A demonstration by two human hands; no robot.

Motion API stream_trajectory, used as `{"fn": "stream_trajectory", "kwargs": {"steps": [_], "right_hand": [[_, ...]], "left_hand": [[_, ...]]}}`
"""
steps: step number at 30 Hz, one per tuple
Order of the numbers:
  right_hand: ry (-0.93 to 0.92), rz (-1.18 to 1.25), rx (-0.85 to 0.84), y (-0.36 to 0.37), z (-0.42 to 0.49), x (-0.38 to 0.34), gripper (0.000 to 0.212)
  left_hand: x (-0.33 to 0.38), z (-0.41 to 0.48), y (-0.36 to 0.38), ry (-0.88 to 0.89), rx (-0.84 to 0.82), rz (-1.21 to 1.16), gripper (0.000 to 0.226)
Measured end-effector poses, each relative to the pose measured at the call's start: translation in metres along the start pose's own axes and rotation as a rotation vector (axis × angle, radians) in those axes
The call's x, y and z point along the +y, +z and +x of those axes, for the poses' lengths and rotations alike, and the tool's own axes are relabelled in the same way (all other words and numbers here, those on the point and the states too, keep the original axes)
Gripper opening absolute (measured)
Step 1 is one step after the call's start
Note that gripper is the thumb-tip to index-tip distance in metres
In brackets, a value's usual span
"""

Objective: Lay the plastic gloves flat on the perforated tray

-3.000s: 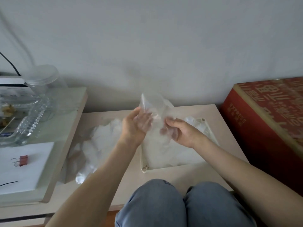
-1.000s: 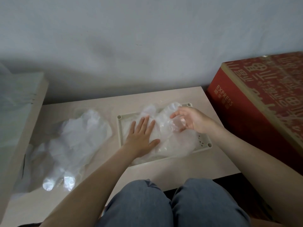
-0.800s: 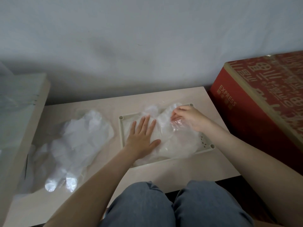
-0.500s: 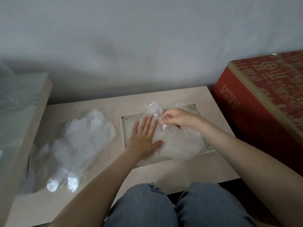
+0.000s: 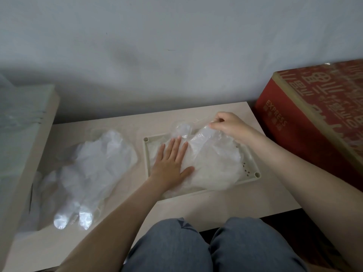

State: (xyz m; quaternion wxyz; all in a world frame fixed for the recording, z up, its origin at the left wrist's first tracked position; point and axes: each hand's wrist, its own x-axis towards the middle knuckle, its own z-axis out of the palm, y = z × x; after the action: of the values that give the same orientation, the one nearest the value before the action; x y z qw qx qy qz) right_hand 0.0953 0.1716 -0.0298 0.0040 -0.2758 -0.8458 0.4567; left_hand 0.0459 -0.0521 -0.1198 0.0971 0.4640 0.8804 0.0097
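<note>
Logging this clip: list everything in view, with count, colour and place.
perforated tray: one, cream, on table, right of centre
tray gloves: count unclear, clear, lying in the tray
glove pile: count unclear, clear, on table left of tray
table: one, beige, by the wall
box: one, red, right of table
side unit: one, pale, far left
knees: two, blue-grey trousers, bottom edge
left hand: flat on tray gloves
right hand: pinches a glove edge, tray's far side

Person w/ bare forearms (image 5: 125, 209), blue-grey denim trousers (image 5: 255, 250) creased at L knee (image 5: 177, 227).
</note>
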Motion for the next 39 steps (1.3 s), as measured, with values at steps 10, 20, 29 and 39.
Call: {"fn": "stream_trajectory", "kwargs": {"steps": [10,20,29,39], "right_hand": [[-0.356,-0.385,-0.342,0.033,-0.048,0.014,0.053],[-0.248,-1.031,-0.565,0.016,-0.065,0.060,0.065],[-0.472,-0.884,-0.148,-0.003,-0.063,0.066,0.043],[-0.475,-0.319,-0.093,0.009,-0.062,0.049,0.008]], "left_hand": [[-0.001,0.003,-0.002,-0.013,-0.061,0.030,0.080],[-0.003,0.005,0.000,-0.016,-0.050,0.015,0.099],[-0.004,0.003,-0.001,-0.015,-0.073,0.023,0.098],[-0.007,0.003,-0.004,-0.002,-0.103,-0.010,0.097]]}}
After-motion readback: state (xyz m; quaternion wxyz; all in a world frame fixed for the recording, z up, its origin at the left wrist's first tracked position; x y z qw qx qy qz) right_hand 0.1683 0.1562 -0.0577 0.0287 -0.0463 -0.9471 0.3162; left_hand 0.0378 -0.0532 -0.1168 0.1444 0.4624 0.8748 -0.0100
